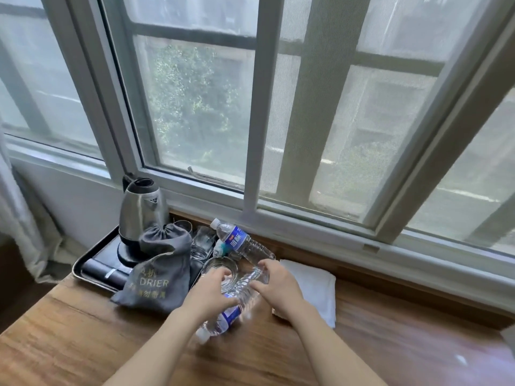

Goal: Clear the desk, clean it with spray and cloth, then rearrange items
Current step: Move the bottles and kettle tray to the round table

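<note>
The near water bottle [237, 299], lying tilted and gripped by both hands (left hand [214, 291], right hand [278, 285]), is best lifted level, clear of the glass bowl [214, 267], off the surface [83, 344].

1. This looks like a hotel guest room, judging by the hospitality set on the black tray [83, 267].
2. On the tray stand an electric kettle [140, 215] and drinking glasses [202, 242].
3. Against the tray's front leans a grey hair-drier bag [157, 277].
4. Right of the tray lie bottled waters [241, 242] and a folded white towel [312, 285] on the wooden desk [83, 344], under a wide window [250, 107].
</note>
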The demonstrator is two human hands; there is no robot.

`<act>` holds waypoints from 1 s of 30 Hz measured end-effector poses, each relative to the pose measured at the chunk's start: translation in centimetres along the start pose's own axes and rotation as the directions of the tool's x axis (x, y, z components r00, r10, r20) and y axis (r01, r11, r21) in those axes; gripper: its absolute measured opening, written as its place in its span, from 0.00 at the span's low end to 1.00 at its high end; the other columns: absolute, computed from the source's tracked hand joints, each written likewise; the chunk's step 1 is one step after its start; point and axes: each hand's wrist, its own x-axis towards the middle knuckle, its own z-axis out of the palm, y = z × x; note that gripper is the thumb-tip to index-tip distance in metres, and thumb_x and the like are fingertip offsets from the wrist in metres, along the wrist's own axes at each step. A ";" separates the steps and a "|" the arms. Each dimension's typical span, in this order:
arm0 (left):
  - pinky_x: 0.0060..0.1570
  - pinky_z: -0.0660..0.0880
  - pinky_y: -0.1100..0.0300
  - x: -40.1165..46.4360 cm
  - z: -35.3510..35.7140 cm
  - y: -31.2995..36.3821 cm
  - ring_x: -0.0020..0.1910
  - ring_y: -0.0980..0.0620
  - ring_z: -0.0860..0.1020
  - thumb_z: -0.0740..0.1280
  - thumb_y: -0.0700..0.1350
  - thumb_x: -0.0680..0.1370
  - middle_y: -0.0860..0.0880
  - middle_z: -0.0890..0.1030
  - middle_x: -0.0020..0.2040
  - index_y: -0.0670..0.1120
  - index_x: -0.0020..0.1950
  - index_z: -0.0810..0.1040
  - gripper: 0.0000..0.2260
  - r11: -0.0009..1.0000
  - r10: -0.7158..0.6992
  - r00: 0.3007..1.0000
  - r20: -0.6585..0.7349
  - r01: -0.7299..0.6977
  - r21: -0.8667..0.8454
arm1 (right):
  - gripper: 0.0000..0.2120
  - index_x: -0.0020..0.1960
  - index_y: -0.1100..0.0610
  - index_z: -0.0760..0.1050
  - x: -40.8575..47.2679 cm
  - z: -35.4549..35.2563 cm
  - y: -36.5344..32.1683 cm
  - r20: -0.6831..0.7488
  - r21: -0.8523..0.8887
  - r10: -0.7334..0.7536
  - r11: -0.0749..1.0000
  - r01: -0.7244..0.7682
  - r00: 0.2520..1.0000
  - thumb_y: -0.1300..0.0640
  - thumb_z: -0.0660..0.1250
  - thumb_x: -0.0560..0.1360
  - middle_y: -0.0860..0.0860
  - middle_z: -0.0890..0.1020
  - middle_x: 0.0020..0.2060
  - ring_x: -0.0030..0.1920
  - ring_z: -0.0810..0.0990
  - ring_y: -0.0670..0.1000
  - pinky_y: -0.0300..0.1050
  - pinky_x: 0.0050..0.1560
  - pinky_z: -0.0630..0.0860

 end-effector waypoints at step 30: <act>0.43 0.72 0.56 2.5 0.6 -3.1 0.51 0.46 0.79 0.71 0.60 0.58 0.51 0.80 0.49 0.55 0.61 0.63 0.34 0.984 -0.089 0.954 0.286 0.039 0.176 | 0.31 0.74 0.50 0.64 14.0 4.5 -4.5 -0.060 -0.301 0.082 0.949 -0.096 0.995 0.46 0.71 0.74 0.50 0.73 0.70 0.68 0.70 0.55 0.52 0.66 0.66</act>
